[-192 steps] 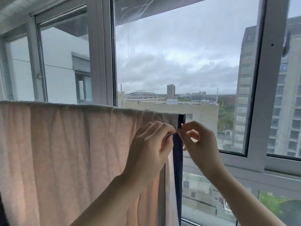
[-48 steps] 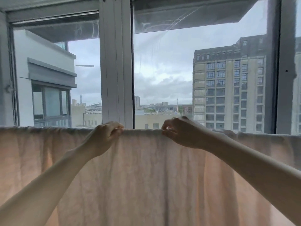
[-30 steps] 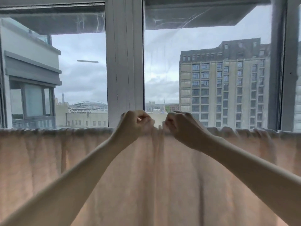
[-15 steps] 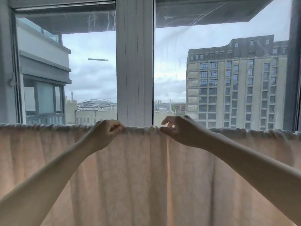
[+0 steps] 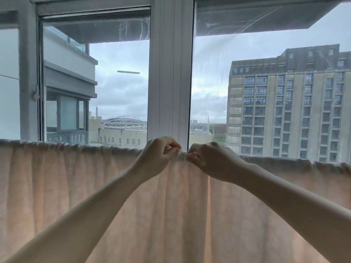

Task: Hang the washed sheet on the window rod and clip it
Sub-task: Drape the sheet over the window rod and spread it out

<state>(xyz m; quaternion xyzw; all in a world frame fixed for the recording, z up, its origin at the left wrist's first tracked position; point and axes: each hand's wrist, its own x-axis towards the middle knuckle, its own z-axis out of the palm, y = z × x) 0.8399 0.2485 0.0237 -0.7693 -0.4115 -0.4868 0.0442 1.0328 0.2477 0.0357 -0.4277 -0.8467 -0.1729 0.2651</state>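
The pale peach sheet [image 5: 171, 205] already hung over the window rod, which it hid, gathered in soft vertical folds across the whole width. At twelve o'clock on its top edge, the left hand [image 5: 157, 156] and right hand [image 5: 207, 160] both pinched a small bunch of cloth; no clip was discernible, so clipping there seemed unfinished.

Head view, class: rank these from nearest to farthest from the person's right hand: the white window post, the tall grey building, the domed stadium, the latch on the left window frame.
From the right hand:
1. White window post, just above and left of it.
2. Tall grey building, up to the right.
3. Domed stadium, left beyond the post.
4. Latch, far left on the frame.
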